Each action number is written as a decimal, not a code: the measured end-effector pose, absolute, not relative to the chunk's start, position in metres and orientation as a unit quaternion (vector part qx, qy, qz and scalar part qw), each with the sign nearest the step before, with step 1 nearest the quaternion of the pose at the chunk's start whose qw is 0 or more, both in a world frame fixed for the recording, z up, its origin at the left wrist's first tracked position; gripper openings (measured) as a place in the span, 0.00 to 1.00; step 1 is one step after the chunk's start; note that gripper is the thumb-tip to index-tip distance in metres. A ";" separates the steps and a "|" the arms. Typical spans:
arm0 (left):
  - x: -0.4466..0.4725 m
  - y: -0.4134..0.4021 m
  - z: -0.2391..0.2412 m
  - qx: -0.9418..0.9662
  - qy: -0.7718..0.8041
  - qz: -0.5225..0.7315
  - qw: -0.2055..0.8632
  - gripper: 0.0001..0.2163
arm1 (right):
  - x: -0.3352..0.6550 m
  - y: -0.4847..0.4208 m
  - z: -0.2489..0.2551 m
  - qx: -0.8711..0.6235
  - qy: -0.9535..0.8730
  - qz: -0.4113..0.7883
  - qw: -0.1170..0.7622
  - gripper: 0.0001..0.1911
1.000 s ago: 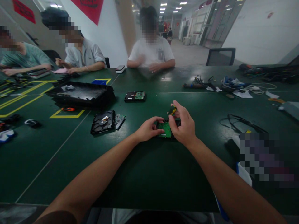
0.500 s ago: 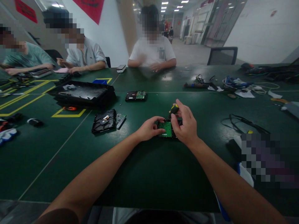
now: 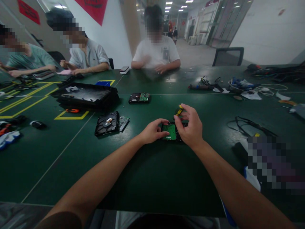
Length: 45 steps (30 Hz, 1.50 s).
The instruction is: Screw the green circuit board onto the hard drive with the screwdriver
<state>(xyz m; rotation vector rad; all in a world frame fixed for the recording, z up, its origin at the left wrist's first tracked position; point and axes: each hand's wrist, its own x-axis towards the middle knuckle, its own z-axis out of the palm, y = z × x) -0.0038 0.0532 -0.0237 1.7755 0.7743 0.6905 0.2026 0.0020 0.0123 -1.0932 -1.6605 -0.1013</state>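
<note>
A hard drive [image 3: 169, 131] with its green circuit board facing up lies flat on the table before me. My left hand [image 3: 154, 131] grips its left side, thumb over the board and fingers along the far edge. In my right hand [image 3: 190, 125] is a short black-and-yellow screwdriver [image 3: 179, 110], pinched between thumb and fingers above the drive's far right part. The screwdriver's tip is hidden, so I cannot tell whether it touches a screw. Left of my hands lies another hard drive [image 3: 107, 124], with a detached circuit board [image 3: 124, 123] beside it.
A third hard drive [image 3: 139, 98] rests farther back. Black trays [image 3: 84, 95] are stacked at the left, near a computer mouse [image 3: 38, 124]. Cables [image 3: 252, 124] and a pixelated object lie at right. Several people sit across the green table [image 3: 152, 178].
The screwdriver has turned in my right hand, showing more yellow on its handle. My right hand has shifted slightly; my left hand keeps its hold on the drive.
</note>
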 end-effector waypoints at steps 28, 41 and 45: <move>-0.004 0.052 -0.021 0.744 0.324 0.283 0.511 0.26 | 0.201 0.001 0.011 -0.451 -0.715 -0.001 0.534 0.33; -0.005 0.055 -0.026 0.750 0.322 0.283 0.504 0.27 | 0.204 0.002 0.013 -0.445 -0.719 -0.010 0.534 0.34; -0.005 0.054 -0.025 0.750 0.319 0.282 0.506 0.26 | 0.204 0.002 0.013 -0.448 -0.716 -0.023 0.535 0.33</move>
